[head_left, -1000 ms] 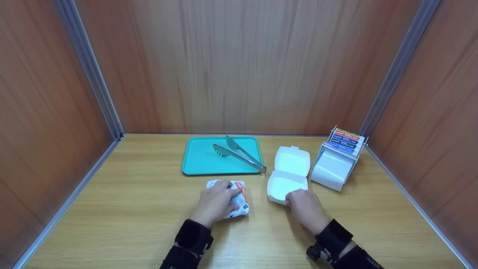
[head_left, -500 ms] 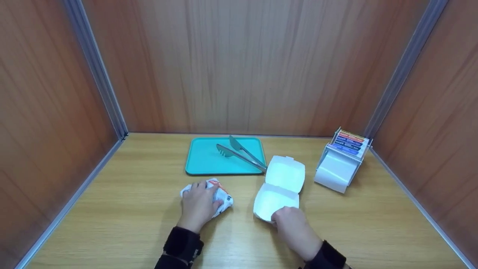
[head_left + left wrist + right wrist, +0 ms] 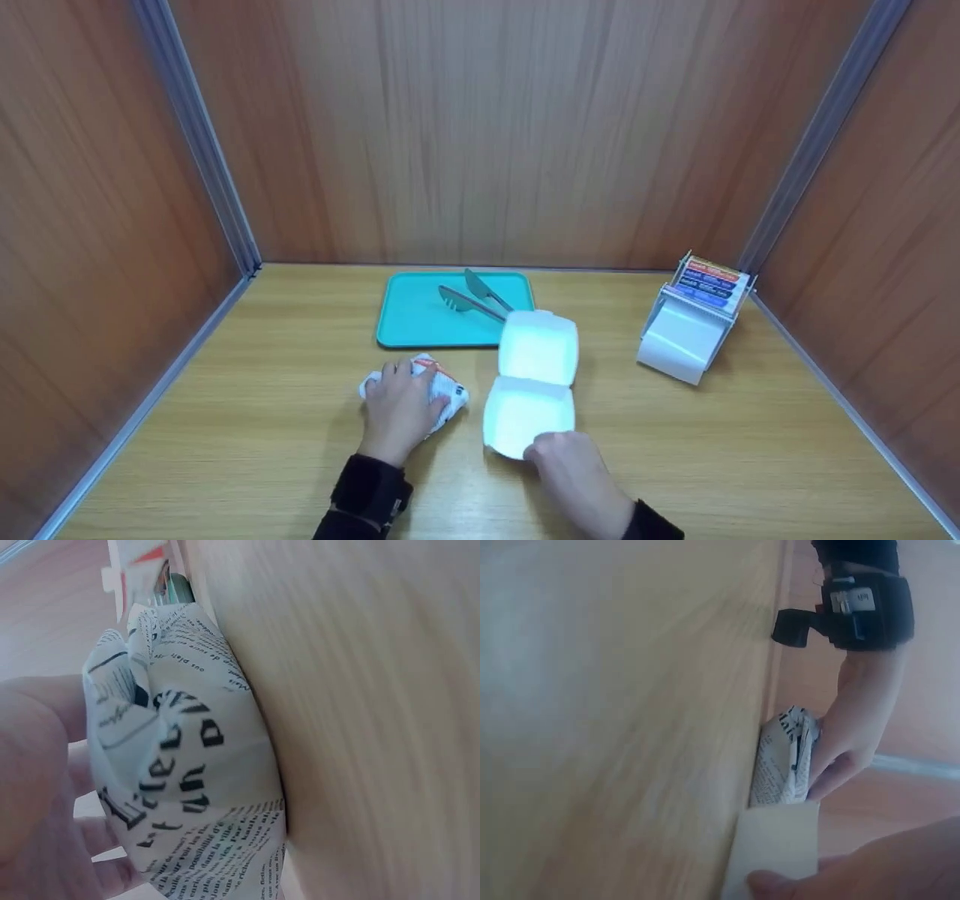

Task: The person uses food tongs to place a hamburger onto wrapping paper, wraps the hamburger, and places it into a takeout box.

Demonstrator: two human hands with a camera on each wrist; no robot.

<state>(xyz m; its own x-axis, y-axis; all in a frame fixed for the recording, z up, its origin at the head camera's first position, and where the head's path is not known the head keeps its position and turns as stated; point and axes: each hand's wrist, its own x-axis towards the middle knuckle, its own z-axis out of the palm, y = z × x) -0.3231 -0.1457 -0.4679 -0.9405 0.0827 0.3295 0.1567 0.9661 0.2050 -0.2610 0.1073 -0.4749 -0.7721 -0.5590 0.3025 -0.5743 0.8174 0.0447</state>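
A paper-wrapped parcel (image 3: pixel 448 388) printed like newspaper, with a red patch, lies on the table. My left hand (image 3: pixel 397 411) grips it from above, fingers spread over its top and far side. In the left wrist view, the crumpled wrapping (image 3: pixel 199 757) rests against the tabletop; what it contains is hidden. To its right stands a white foam clamshell box (image 3: pixel 529 412), lid raised toward the back and its inside bare. My right hand (image 3: pixel 576 480) pinches the box's front right edge. The right wrist view shows the thumb on the box wall (image 3: pixel 776 840).
Behind the parcel lies a turquoise tray (image 3: pixel 405 319) with metal tongs (image 3: pixel 480 306) on it, their near end hidden by the box lid. A tape or label roll dispenser (image 3: pixel 684 337) stands at the right. Wooden panels (image 3: pixel 480 135) enclose the back and sides.
My right hand has drawn the clamshell box left and nearer, so its lid now covers the tongs' handle end. My left hand has shifted the parcel left and turned it, then stayed nearly still.
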